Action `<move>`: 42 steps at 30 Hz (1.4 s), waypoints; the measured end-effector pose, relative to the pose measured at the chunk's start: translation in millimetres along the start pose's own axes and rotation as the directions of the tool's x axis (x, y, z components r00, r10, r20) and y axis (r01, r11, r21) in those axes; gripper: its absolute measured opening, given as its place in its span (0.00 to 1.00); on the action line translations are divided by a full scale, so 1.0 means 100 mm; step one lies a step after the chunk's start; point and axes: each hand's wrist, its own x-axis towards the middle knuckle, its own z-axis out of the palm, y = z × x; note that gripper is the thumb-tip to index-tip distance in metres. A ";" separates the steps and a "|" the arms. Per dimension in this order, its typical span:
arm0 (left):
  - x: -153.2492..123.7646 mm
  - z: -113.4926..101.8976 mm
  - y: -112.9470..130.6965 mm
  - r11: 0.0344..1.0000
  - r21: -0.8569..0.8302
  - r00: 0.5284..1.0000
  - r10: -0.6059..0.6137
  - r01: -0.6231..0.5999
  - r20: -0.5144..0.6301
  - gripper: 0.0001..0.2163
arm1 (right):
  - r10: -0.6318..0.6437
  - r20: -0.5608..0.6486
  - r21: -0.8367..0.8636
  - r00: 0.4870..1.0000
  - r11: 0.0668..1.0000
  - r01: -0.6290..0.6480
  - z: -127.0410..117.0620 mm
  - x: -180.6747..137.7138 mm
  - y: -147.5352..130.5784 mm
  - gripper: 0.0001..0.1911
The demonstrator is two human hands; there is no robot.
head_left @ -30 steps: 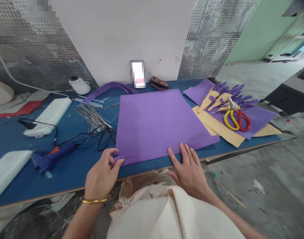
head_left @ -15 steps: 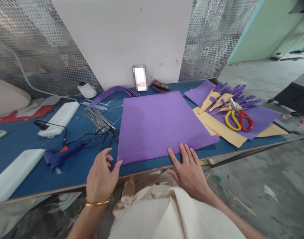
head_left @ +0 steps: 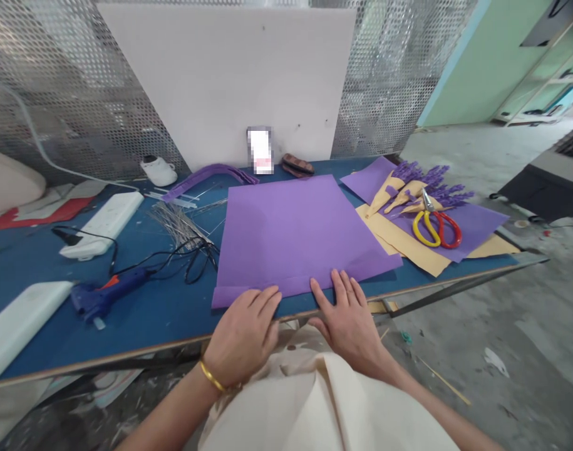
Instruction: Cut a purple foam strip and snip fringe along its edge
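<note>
A large purple paper sheet [head_left: 295, 232] lies flat on the blue table [head_left: 140, 313], with a narrow folded strip along its near edge. My left hand [head_left: 246, 332] rests with fingers stretched flat on that folded edge, near its middle. My right hand [head_left: 347, 319] lies flat beside it, fingers spread on the same edge. Neither hand holds anything.
A blue glue gun [head_left: 103, 294] with black cord lies left of the sheet, beside thin wires [head_left: 178, 225] and a white power strip [head_left: 103, 222]. Red and yellow scissors [head_left: 434, 225] sit on purple and tan papers with paper flowers at the right. The table's near edge runs just under my hands.
My left hand moved right from the sheet's left corner to the middle of the near edge and flattened. The folded strip shows again along that edge. My right hand stayed put.
</note>
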 end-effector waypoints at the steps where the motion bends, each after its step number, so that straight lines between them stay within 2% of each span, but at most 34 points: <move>1: 0.05 0.00 0.07 1.000 0.016 1.000 -0.001 0.001 0.020 0.25 | 0.000 -0.002 0.003 1.000 1.000 0.000 0.00 0.00 0.00 0.33; 4: 0.20 0.05 0.27 0.998 0.016 0.995 0.064 -0.065 0.070 0.32 | -0.001 -0.013 0.006 1.000 1.000 0.001 0.00 -0.01 0.00 0.34; 8: 0.28 0.18 0.40 0.997 0.021 0.996 0.075 -0.076 0.055 0.39 | 0.001 -0.018 0.001 1.000 1.000 -0.001 0.02 -0.01 -0.01 0.31; 13: 0.19 0.32 0.40 0.996 0.061 0.996 0.061 -0.058 -0.062 0.33 | 0.007 -0.029 0.010 1.000 1.000 -0.007 0.05 -0.02 -0.01 0.34; 18: 0.03 0.36 0.33 0.986 0.168 0.986 0.018 0.010 -0.168 0.31 | 0.009 -0.041 0.020 0.999 1.000 -0.008 0.06 -0.04 0.00 0.34; 23: -0.21 0.32 0.20 0.967 0.211 0.965 -0.090 0.145 -0.248 0.29 | 0.008 -0.044 0.015 0.999 1.000 -0.008 0.06 -0.04 0.01 0.34; 29: -0.58 0.11 0.00 0.931 0.230 0.947 -0.232 0.282 -0.224 0.29 | 0.008 -0.055 0.025 0.998 1.000 -0.006 0.06 -0.04 0.01 0.34; 32: -0.60 0.03 -0.02 0.923 0.196 0.930 -0.286 0.332 -0.229 0.27 | 0.008 -0.054 0.030 0.998 1.000 -0.006 0.05 -0.04 0.00 0.33; 34: -0.52 0.03 0.01 0.919 0.162 0.918 -0.318 0.360 -0.238 0.28 | 0.009 -0.054 0.031 0.999 0.999 -0.007 0.03 -0.04 0.00 0.32; 36: -0.36 0.07 0.07 0.953 0.116 0.945 -0.250 0.278 -0.213 0.30 | 0.008 -0.054 0.034 0.999 0.999 -0.006 0.02 -0.04 -0.01 0.31; 39: -0.08 0.16 0.19 1.000 0.007 0.997 -0.005 0.006 -0.077 0.32 | 0.006 -0.053 0.044 0.999 0.999 -0.003 0.01 -0.03 -0.01 0.32; 41: 0.09 0.22 0.28 0.986 -0.067 0.988 0.150 -0.152 -0.031 0.32 | 0.007 -0.054 0.047 0.999 0.999 -0.004 0.01 -0.03 -0.01 0.32; 42: 0.16 0.24 0.32 0.980 -0.080 0.983 0.183 -0.184 -0.021 0.33 | 0.008 -0.055 0.048 0.998 0.999 -0.005 0.01 -0.03 -0.01 0.33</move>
